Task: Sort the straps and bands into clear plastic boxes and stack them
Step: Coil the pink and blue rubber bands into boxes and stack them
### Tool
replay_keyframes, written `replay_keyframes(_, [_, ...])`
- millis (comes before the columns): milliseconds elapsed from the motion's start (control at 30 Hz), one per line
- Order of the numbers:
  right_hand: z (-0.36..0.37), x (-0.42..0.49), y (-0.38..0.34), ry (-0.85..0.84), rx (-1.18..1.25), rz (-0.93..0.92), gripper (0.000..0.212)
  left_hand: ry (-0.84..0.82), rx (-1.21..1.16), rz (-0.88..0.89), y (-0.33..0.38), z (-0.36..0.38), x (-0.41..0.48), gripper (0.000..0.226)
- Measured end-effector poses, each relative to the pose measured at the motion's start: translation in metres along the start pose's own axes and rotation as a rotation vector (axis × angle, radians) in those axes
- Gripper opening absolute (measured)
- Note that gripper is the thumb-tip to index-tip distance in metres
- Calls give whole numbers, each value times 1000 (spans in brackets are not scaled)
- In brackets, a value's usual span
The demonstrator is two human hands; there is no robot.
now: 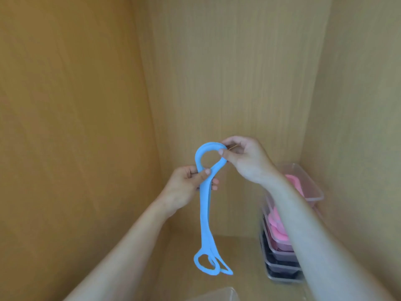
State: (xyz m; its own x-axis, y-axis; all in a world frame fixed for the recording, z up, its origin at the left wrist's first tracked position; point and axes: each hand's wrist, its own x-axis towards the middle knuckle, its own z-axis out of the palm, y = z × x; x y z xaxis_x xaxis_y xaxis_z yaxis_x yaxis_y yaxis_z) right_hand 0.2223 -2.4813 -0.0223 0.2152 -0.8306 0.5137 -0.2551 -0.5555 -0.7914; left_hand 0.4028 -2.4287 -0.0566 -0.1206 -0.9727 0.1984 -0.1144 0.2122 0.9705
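A few light blue straps (205,216) hang together in mid-air inside a wooden cabinet, with ring ends at top and bottom. My left hand (188,189) grips their upper shafts just below the top loop. My right hand (245,158) pinches the right side of that top loop between thumb and fingers. A stack of clear plastic boxes (282,253) stands at the lower right; the upper ones hold pink bands, the lower ones dark bands. My right forearm hides part of the stack.
Wooden cabinet walls (227,83) close in at left, back and right. The cabinet floor (238,257) lies below the hanging straps. The rim of another clear box (219,295) shows at the bottom edge.
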Motion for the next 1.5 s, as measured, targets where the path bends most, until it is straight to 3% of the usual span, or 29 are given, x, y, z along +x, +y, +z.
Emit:
replay_keyframes(167, [-6,24,-29,27,-2,-49,19,-40,-43,55,16,-4,7,30])
replay_keyframes(333, [-11,45,-63,57,-75,-125,23,-155,-40,14,15,1,7,25])
replay_keyframes(467, [-17,62,-84,109,-90,-142,17,-145,-10,-9,9,3,-1,22])
replay_keyframes(833, [-43,101,-75,297,3,29,19,-133,-176,-24,20,-15,-13,19])
replay_keyframes(1033, [-50,94,-81,298,96,61,3,-179,-60,-2,25,-9,-8,9])
replay_keyframes(1200, [-52,94,-98,260,74,1,17,-210,-5,0,26,1,-3,26])
replay_keyframes(1500, [-59,104,-110,325,76,-47,20,-239,-90,-12,33,3,3,21])
